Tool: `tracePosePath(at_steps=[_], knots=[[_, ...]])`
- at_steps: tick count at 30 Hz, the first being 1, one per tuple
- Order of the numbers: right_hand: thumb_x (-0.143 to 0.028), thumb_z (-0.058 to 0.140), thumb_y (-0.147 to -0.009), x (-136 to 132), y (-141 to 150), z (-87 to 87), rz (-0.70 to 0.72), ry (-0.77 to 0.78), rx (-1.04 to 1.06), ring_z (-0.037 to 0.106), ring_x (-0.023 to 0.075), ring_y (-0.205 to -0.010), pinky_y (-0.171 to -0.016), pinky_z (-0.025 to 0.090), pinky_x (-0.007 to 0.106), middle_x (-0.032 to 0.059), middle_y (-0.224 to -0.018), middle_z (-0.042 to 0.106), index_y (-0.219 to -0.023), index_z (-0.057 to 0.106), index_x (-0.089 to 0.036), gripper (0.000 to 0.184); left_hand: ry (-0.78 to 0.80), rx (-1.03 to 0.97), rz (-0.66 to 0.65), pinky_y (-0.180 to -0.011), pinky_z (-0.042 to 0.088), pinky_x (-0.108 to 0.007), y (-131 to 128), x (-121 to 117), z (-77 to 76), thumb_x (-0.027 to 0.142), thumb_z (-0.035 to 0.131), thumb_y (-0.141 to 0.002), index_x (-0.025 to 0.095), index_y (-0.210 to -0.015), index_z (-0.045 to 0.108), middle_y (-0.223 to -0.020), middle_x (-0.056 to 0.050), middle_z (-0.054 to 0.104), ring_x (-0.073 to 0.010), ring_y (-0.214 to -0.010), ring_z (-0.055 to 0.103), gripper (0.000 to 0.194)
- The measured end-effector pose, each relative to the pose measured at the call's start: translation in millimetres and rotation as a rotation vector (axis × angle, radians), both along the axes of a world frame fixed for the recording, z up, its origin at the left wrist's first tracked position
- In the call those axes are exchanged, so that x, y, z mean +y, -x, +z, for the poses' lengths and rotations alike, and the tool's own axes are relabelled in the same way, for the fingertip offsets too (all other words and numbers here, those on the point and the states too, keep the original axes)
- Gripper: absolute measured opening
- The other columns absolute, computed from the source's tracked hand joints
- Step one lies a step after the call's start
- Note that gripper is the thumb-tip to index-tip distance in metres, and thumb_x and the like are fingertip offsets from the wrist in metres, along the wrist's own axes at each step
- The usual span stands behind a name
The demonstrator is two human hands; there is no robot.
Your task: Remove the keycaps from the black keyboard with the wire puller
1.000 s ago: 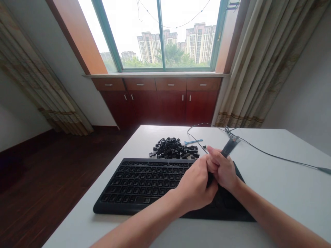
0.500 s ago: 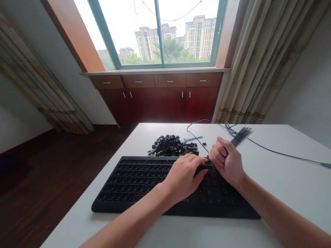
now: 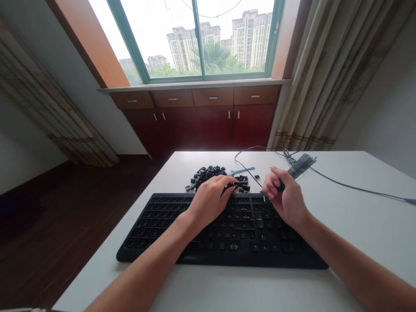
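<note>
A black keyboard (image 3: 227,260) lies on the white table, with many of its left-hand sockets bare and keys still on its right part. My left hand (image 3: 210,197) hovers over its back edge, at the pile of loose black keycaps (image 3: 208,172). Its thumb and forefinger curve toward each other in a pinch; what is between them cannot be told from the dark pile behind. My right hand (image 3: 286,195) is closed around a black-handled tool (image 3: 300,164) with a flat, grey, see-through end pointing up and right, above the keyboard's right part.
A blue tool (image 3: 243,170) lies behind the pile, and a single keycap (image 3: 257,177) sits to its right. A thin black cable (image 3: 344,186) loops across the back of the white table (image 3: 367,208). Drawers and cupboards (image 3: 212,121) stand under the window.
My left hand has come away from the tool in my right hand and moved left to the keycap pile. My right hand keeps the tool, now tilted further right. The view has tipped down slightly.
</note>
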State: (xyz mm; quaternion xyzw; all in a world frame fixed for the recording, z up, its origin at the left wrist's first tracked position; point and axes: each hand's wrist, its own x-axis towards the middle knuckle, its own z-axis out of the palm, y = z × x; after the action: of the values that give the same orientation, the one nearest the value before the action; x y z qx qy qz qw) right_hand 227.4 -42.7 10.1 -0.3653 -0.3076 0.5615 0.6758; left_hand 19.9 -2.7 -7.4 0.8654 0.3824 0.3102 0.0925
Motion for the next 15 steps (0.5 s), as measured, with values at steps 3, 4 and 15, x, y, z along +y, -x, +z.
tracePosePath(at_steps=[3,4,15], knots=[[-0.033,0.065,-0.09,-2,1,-0.3,0.082,-0.008,-0.069,0.035,0.0121,-0.049,-0.05,0.031,0.027,-0.0032,-0.049,0.039,-0.055,0.043,-0.021,0.043,-0.017,0.01,-0.028,-0.096,0.056,-0.041,-2,-2,-1.2,0.024,0.06,-0.1,0.023,-0.116,0.066,-0.117,-0.004,0.072,-0.0229,-0.108,0.068,0.017],[-0.033,0.065,-0.091,-3,1,-0.4,0.104,-0.019,-0.083,0.036,0.0124,-0.05,-0.051,0.031,0.027,-0.0031,-0.05,0.04,-0.057,0.043,-0.021,0.042,-0.023,0.005,-0.045,-0.097,0.056,-0.041,-3,-4,-1.0,0.024,0.06,-0.1,0.023,-0.115,0.066,-0.117,-0.003,0.072,-0.0227,-0.108,0.067,0.017],[-0.034,0.06,-0.097,-11,6,1.1,0.328,-0.129,0.065,0.041,0.0132,-0.054,-0.06,0.039,0.028,-0.0031,-0.056,0.044,-0.062,0.046,-0.021,0.04,0.125,-0.128,-0.255,-0.097,0.056,-0.037,-22,-32,7.0,0.035,0.068,-0.095,0.021,-0.105,0.075,-0.111,-0.006,0.075,-0.0219,-0.102,0.07,0.019]])
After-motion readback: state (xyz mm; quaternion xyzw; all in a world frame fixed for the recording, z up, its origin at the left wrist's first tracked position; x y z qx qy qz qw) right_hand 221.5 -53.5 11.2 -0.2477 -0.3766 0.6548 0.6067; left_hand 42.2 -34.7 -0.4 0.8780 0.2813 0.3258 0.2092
